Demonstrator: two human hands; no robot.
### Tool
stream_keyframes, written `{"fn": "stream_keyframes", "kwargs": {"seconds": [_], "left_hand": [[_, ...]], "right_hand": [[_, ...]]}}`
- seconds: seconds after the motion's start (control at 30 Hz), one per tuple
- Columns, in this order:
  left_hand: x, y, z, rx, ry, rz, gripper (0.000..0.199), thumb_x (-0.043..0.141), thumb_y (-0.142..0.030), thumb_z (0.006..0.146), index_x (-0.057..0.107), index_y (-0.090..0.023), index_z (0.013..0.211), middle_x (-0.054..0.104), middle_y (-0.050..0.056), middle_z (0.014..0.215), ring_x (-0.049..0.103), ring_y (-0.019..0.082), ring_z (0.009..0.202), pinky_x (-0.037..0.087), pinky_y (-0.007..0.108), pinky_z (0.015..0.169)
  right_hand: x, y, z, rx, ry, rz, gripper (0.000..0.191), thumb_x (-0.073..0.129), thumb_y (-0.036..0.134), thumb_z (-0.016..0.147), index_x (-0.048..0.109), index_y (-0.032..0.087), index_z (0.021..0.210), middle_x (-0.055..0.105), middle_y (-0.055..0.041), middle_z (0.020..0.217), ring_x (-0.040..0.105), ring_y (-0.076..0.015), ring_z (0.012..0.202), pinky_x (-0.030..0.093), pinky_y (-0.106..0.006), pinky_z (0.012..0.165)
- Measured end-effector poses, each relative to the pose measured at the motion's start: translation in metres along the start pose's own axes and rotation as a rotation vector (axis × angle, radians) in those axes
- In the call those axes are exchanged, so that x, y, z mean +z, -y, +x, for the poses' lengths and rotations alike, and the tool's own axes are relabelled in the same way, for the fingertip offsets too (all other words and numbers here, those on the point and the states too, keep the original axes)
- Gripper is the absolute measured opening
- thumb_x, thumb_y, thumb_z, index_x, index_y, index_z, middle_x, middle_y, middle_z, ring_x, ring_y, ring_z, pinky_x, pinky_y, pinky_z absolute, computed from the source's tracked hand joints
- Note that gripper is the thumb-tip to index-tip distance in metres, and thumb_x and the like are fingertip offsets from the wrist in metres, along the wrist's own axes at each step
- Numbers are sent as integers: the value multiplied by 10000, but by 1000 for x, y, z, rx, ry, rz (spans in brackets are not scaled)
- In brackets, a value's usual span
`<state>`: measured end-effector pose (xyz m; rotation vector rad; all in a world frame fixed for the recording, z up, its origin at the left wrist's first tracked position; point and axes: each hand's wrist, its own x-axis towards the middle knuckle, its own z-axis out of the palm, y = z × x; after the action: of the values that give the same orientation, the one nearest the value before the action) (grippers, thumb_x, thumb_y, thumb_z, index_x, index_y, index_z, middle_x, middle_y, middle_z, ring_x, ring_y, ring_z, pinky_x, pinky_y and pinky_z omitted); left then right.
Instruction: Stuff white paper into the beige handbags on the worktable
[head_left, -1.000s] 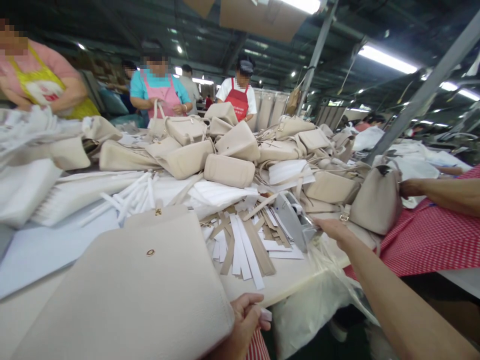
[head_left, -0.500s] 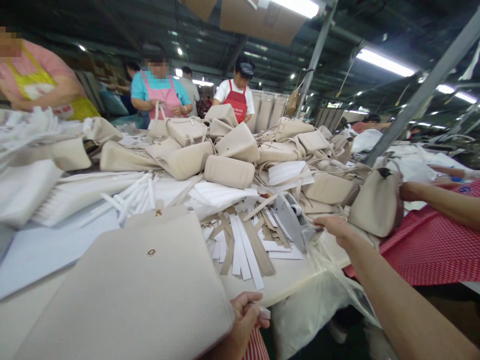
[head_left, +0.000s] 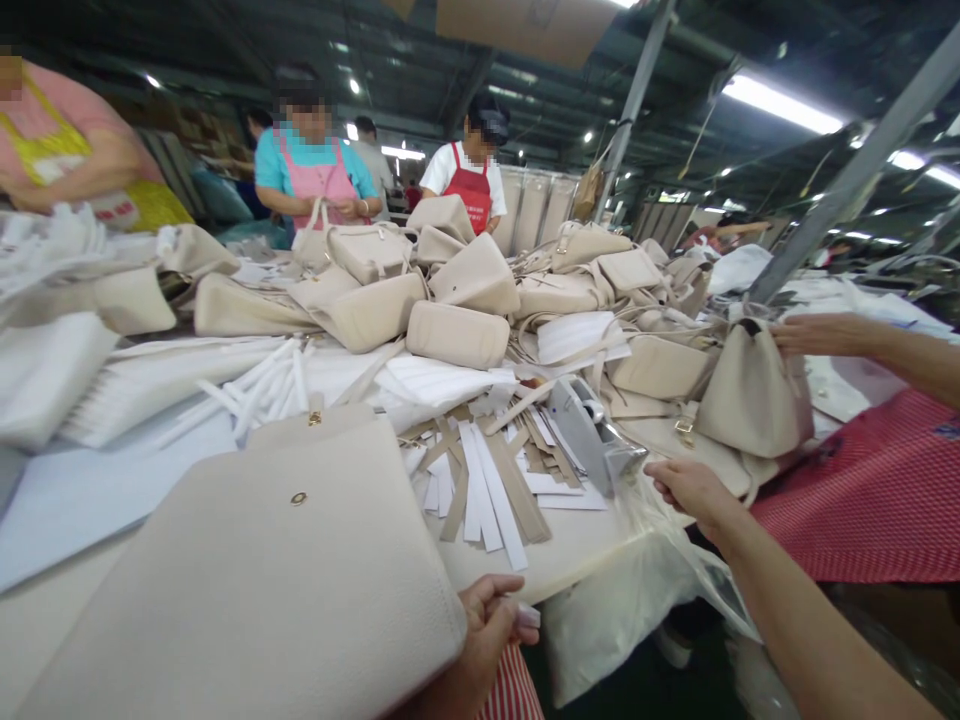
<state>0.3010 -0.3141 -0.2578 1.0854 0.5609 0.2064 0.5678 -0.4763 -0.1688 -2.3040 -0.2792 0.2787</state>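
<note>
My left hand (head_left: 486, 622) is at the bottom middle, at the right corner of a large cream pebbled-leather handbag (head_left: 240, 570) with a small gold snap. Its fingers pinch a small white slip (head_left: 529, 617). My right hand (head_left: 694, 490) hangs in the air with its fingers loosely spread and holds nothing. It is nearest to a grey tape dispenser (head_left: 589, 435) and a clear plastic bag (head_left: 637, 570). Beyond the dispenser stands a cream bucket bag (head_left: 754, 390), touched at its top by a co-worker's hand (head_left: 821, 335).
Several cream handbags (head_left: 457, 335) are heaped across the white table (head_left: 547, 565). Cut white and tan strips (head_left: 480, 490) lie between my hands. White paper stuffing (head_left: 255, 385) lies at left. Co-workers in aprons stand beyond the heap. Steel posts rise behind.
My right hand has drawn back slightly from the tape dispenser. The co-worker's hand has moved from the side of the bucket bag up to its top. My left hand is about the same.
</note>
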Motion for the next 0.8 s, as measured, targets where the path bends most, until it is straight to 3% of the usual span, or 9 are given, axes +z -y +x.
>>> {"fn": "stream_keyframes", "kwargs": {"seconds": [0.13,0.27,0.37,0.5,0.67,0.73,0.8], "left_hand": [[4,-6,-2,-5,-30,-32,390,693,-412,667,617,-112,904,703,74,673,661,183,620,525,298,659],[7,-10,-4,1,-38,-51,386,701,-402,655,623,-116,903,702,74,674,661,188,627,522,304,664],[6,-10,-5,-2,-52,-62,386,705,-404,646,621,-121,894,698,69,665,659,191,617,518,317,672],[6,-11,-7,-6,-42,-63,404,700,-430,648,613,-124,896,696,70,671,660,194,620,511,321,679],[11,-15,-13,20,-58,-44,395,649,-420,703,591,-119,952,698,65,694,663,197,663,508,329,716],[11,-15,-16,51,-44,0,365,601,-383,753,577,-120,1005,701,63,730,666,198,716,502,332,757],[10,-13,-20,89,-21,70,346,539,-344,806,553,-129,1077,704,62,795,663,195,784,491,332,799]], "right_hand": [[9,-8,11,-32,13,-43,293,472,446,682,512,182,559,501,7,507,443,-111,447,351,-243,454],[1,-10,22,-94,-27,-208,242,537,334,627,492,192,435,476,-1,450,439,-133,477,310,-266,498],[-7,-11,10,-136,-47,-294,213,548,277,608,502,199,415,492,-11,460,460,-159,525,306,-282,539],[6,-3,-53,-184,-52,-274,285,488,455,732,634,217,676,555,7,536,522,-176,571,360,-270,567],[77,14,-171,-230,12,164,371,492,546,776,657,218,835,525,39,535,510,-135,514,407,-213,514],[105,19,-201,-192,5,275,386,504,549,778,672,211,862,538,37,539,516,-130,514,421,-203,521],[123,21,-214,-122,-45,328,406,505,555,779,674,199,875,560,32,560,523,-129,522,438,-202,546]]}}
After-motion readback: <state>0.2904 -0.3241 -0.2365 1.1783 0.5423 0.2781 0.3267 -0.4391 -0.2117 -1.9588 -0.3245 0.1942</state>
